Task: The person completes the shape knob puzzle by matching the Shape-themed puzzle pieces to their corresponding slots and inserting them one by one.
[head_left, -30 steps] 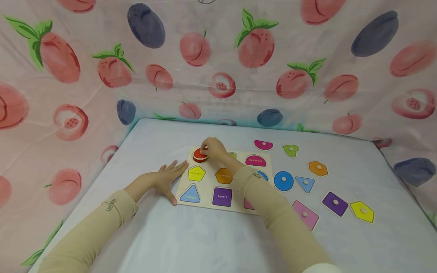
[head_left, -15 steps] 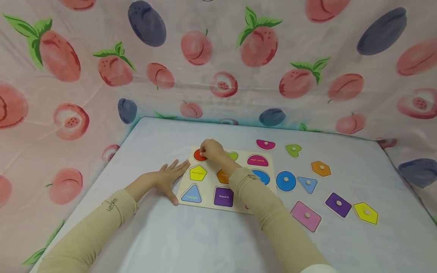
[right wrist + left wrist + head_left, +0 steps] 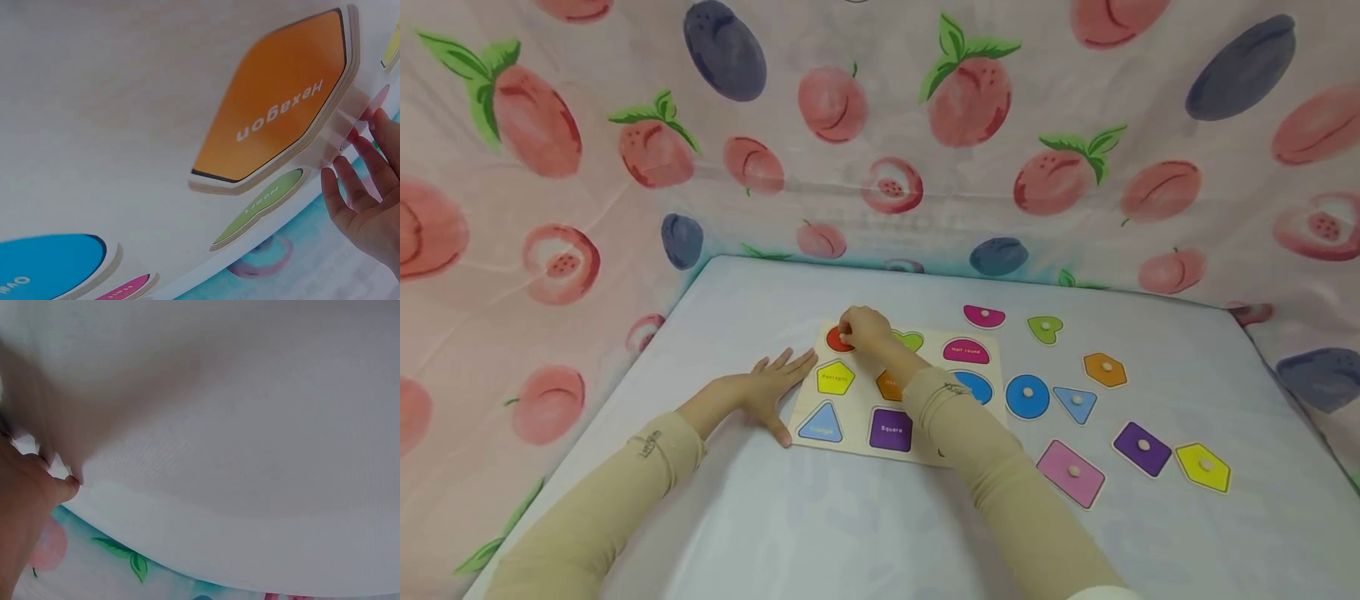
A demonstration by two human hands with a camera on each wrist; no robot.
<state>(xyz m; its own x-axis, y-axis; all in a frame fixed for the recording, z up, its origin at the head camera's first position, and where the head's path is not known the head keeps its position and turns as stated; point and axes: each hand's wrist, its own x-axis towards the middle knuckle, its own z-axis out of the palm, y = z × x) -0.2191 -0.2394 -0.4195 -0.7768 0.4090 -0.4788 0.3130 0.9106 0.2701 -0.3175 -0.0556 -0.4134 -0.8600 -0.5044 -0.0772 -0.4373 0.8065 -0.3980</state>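
Observation:
A pale wooden shape puzzle board lies on the white-covered table, with labelled coloured recesses. At its upper left corner is a red round piece, lying level with the board. The thumb and fingers of my right hand pinch it from above; its knob is hidden behind them. In the right wrist view, the fingertips of this hand reach down past the orange hexagon recess. My left hand lies with fingers spread along the board's left edge, fingertips and thumb touching it.
Right of the board lie several knobbed pieces: a blue oval or circle, a light blue triangle, an orange hexagon, a green heart, a magenta half round and others. Fruit-print fabric rises behind the table.
The red piece has gone from tilted above the board to lying level in its corner recess, under my right hand. My left hand has stayed at the board's edge.

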